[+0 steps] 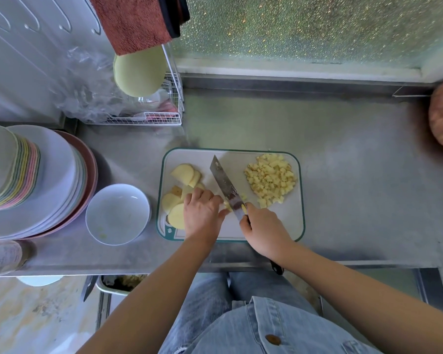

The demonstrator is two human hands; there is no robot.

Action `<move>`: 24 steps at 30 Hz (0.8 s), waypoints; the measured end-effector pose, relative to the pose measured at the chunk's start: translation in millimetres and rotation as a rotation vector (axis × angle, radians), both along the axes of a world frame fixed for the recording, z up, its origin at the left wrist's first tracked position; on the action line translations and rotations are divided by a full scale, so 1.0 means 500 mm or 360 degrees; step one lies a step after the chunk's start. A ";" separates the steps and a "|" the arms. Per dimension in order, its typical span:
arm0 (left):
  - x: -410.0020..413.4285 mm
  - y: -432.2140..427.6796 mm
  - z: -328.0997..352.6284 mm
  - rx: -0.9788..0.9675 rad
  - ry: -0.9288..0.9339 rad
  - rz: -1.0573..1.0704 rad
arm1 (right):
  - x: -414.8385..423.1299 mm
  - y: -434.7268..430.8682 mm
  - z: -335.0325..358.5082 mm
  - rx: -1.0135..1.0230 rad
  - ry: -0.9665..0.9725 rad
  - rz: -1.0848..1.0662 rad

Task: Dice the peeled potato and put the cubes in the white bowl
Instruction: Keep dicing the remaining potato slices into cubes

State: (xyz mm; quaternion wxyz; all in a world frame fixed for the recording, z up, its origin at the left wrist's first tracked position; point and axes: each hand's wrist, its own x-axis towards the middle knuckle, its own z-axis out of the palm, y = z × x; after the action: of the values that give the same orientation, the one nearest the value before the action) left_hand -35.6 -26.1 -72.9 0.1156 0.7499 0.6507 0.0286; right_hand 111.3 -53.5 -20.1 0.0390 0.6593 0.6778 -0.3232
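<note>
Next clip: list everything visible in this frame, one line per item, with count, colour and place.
counter: one, grey metal, under everything
cutting board: one, white with green rim, centre of the counter
potato slices: several, pale yellow, left part of the board
potato cubes: one heap, pale yellow, right part of the board
knife: one, steel blade, slanted across the board's middle
bowl: one, white, left of the board, no cubes inside
plates: one stack, white and pastel, far left
wire rack: one, white, back left
towel: one, red, hanging above the rack
left hand: holds potato slices beside the blade
right hand: grips the knife handle
</note>
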 end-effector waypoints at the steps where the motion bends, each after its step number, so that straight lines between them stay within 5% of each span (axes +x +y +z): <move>1: 0.000 0.000 -0.001 -0.0001 0.0004 -0.0002 | -0.003 -0.002 -0.005 0.0012 -0.0021 0.0004; 9: 0.003 0.000 -0.002 -0.0011 0.0004 -0.0013 | -0.017 -0.020 -0.037 0.0024 -0.0109 -0.0002; 18: -0.014 -0.003 0.019 -0.0054 0.0001 -0.0050 | 0.025 -0.001 -0.017 -0.0032 0.0391 -0.0421; 24: -0.025 -0.016 0.038 -0.0139 0.0200 -0.0039 | 0.002 -0.027 -0.022 -0.0080 0.0333 -0.0157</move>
State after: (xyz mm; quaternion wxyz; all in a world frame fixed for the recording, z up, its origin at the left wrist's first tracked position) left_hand -48.0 -33.9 -54.1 0.1073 0.7524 0.6481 -0.0484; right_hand 112.4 -67.0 -31.1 -0.0315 0.6532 0.6366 -0.4087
